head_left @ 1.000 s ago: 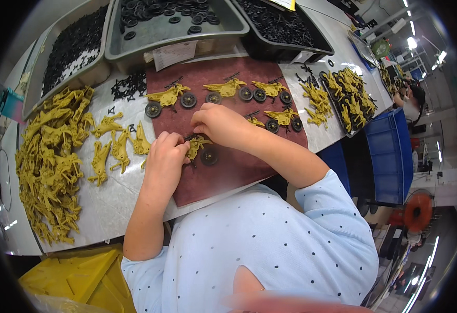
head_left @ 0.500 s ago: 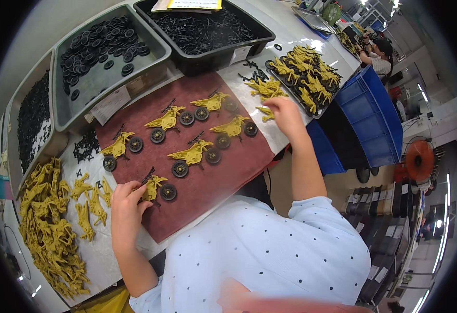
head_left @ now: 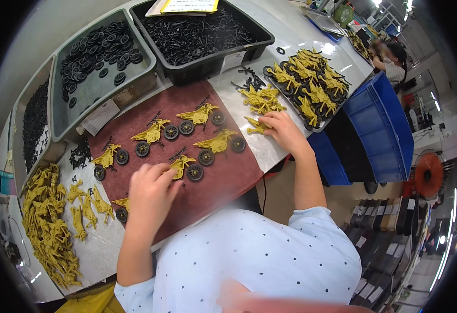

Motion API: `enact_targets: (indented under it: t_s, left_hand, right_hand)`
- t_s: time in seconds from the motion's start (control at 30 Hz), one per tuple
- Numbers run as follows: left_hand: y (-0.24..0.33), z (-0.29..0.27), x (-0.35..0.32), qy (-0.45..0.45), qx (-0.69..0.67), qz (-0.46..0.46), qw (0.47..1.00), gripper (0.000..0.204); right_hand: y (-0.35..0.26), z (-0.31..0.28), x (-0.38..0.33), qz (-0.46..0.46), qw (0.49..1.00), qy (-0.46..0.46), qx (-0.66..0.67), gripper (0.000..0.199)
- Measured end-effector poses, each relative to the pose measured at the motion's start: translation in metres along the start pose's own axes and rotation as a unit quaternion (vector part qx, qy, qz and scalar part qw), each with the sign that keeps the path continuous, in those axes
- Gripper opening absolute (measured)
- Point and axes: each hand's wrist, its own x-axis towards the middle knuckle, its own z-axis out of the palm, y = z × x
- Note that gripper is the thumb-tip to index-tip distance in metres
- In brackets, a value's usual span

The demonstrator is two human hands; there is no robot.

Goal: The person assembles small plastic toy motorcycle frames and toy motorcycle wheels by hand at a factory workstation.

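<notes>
My left hand (head_left: 153, 195) hovers over a red cloth (head_left: 202, 198), thumb and curled fingers apart, at the rear of a toy motorcycle (head_left: 184, 163) with black wheels. The hand hides that toy's rear wheel and much of another toy motorcycle (head_left: 120, 204) nearer me. Several more yellow toy motorcycles with black handlebars lie across the cloth, among them one at the right (head_left: 217, 141). Off the cloth's right edge, the fingertips of my right hand (head_left: 287, 133) close on a yellow motorcycle body (head_left: 257, 127). Beside it is a small pile of yellow bodies (head_left: 262, 98).
Grey bins of black wheels (head_left: 147, 67) and small black parts (head_left: 273, 39) stand at the back. A tray (head_left: 317, 129) heaped with toy motorcycles is at the right, near blue crates (head_left: 380, 130). Yellow bodies (head_left: 46, 224) are piled left. A person (head_left: 393, 65) sits beyond.
My left hand has left the nearest toy motorcycle and moved right to the one beyond it. My right hand stays at the yellow body by the pile. The view has shifted slightly.
</notes>
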Motion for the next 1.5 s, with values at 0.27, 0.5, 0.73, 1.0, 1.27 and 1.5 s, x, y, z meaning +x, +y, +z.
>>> enact_targets:
  t_s: [0.27,0.5,0.73,1.0,1.27,1.5]
  left_hand:
    - [0.034,0.074,0.057,-0.057,0.058,-0.009,0.997,0.053]
    - [0.037,0.094,0.066,-0.093,0.081,-0.035,0.992,0.056]
    - [0.038,0.108,0.062,-0.049,0.081,-0.031,0.995,0.043]
    - [0.032,0.106,0.063,-0.038,0.069,-0.017,0.997,0.039]
    - [0.023,0.085,0.065,0.011,0.014,-0.023,1.0,0.025]
    - [0.016,0.074,0.071,0.055,-0.011,0.005,0.998,0.018]
  right_hand:
    - [0.005,-0.003,0.0,0.03,0.999,-0.018,0.003,0.048]
    - [0.002,-0.012,-0.006,0.039,0.998,-0.048,0.028,0.053]
    - [-0.02,-0.016,-0.012,0.057,0.995,-0.075,-0.018,0.049]
    - [-0.011,-0.007,-0.014,0.068,0.995,-0.075,0.015,0.044]
    - [-0.01,-0.005,-0.004,0.032,0.995,-0.084,0.04,0.045]
    - [-0.022,-0.014,0.003,0.041,0.991,-0.096,0.083,0.047]
